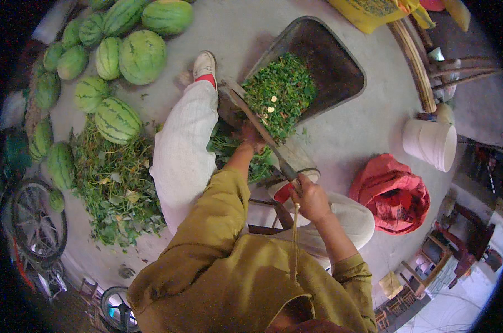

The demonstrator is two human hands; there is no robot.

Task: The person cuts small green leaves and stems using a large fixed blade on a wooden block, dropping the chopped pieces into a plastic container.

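Observation:
My right hand [312,197] is closed around the handle of a long hinged chopping blade [255,118], which slants across the view from upper left to lower right. A cord [295,245] hangs from near this handle. On the near left side of the blade, my left hand [250,135] grips leafy green stalks [266,166]; the blade partly hides its fingers. Just beyond the blade, finely chopped greens [282,91] fill the near part of a dark tub [334,62]. A few pale round slices [271,109] lie on top of them.
Uncut vines [118,195] are heaped left of my leg. Several watermelons [143,56] lie on the concrete floor at upper left. To the right are a red woven sack [389,195] and a white bucket [428,143]. A bicycle wheel [39,220] stands at far left.

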